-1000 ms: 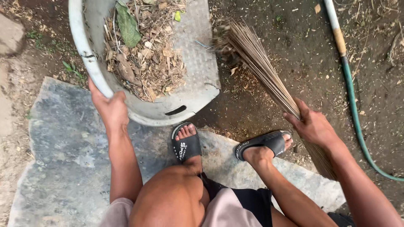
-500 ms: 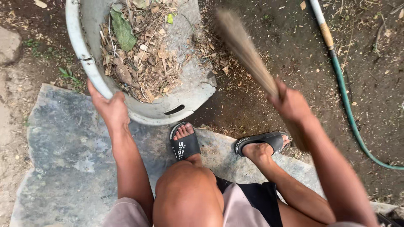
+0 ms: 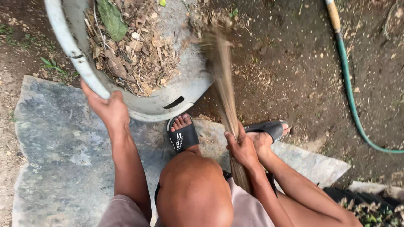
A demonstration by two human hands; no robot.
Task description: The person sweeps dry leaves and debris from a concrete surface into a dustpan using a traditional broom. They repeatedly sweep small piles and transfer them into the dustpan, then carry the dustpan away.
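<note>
Half the basin [image 3: 185,90] is cropped; blurred broom [image 3: 223,84] tips hide debris.

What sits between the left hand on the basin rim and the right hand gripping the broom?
In the head view, the sandalled left foot on the stone slab lies between them.

Crouched low, bare knee [image 3: 193,189] bent up in the middle. Left hand [image 3: 107,107] stretched forward and up from that knee, arm nearly straight, fingers [image 3: 94,93] hooked closed over a curved rim. Right hand [image 3: 242,147] just right of the knee and a little ahead, fist wrapped tight round a thin bundle, forearm [image 3: 294,189] slanting back to the lower right. Both feet ahead of the knee in black sandals [image 3: 183,136].
</note>
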